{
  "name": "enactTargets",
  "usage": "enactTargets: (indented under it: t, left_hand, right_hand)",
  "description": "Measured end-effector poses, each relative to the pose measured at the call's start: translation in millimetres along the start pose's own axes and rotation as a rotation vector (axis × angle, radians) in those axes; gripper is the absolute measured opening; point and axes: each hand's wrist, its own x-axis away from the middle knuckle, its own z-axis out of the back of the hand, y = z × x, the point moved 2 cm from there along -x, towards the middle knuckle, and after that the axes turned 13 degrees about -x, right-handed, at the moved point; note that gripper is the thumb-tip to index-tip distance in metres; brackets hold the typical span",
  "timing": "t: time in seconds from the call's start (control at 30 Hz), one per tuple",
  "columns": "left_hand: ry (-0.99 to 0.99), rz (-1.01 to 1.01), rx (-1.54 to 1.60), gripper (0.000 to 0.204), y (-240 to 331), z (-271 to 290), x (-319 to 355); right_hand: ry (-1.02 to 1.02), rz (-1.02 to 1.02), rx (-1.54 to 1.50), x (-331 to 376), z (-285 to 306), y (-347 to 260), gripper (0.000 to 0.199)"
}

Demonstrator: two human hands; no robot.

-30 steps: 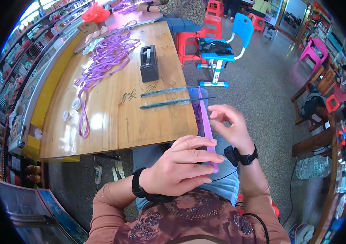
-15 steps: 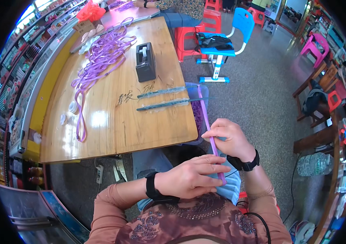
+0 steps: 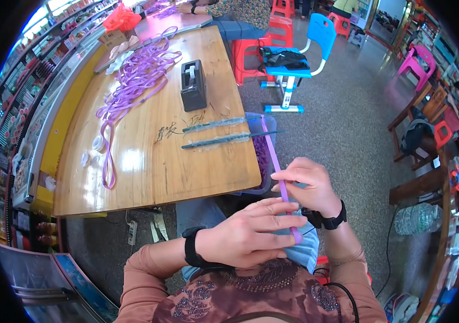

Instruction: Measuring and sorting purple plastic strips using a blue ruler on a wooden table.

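Note:
A narrow purple ribbon [image 3: 272,152] runs from two thin dark green rods, a far rod [image 3: 213,125] and a near rod [image 3: 216,141], toward my body. Clear tape fixes both rods to the table, and their tips jut past its right edge. My right hand [image 3: 311,185] pinches the ribbon between thumb and fingers. Closer to me, my left hand [image 3: 252,231] has its fingers across the ribbon, gripping the part near its end; the thumb is hidden. Under the rod tips stands a translucent bin [image 3: 271,126] with purple ribbon inside.
On the wooden table [image 3: 159,177] lie a tangled heap of purple ribbon [image 3: 138,75], a black tape dispenser [image 3: 193,89] and a small white roll [image 3: 98,143]. A blue chair [image 3: 321,37] and red stools [image 3: 248,54] stand beyond. Another person's patterned sleeve [image 3: 235,8] shows at the far end.
My left hand has shifted slightly left, its fingers spread a little more over the ribbon. My right hand stays on the ribbon, nearly in place. The view has tilted slightly.

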Motion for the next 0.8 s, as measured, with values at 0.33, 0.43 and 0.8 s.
enactTargets:
  t: [0.33, 0.43, 0.8]
  left_hand:
    - [0.493, 0.253, -0.328, 0.046, -46, 101, -49]
    - [0.631, 0.360, -0.381, 0.029, -82, 112, -60]
    - [0.129, 0.543, -0.467, 0.016, -178, 70, -52]
  right_hand:
    - [0.156, 0.310, 0.265, -128, 41, 13, 0.017]
    - [0.087, 0.202, 0.212, -167, 44, 54, 0.016]
    - [-0.038, -0.287, -0.126, -183, 28, 155, 0.021]
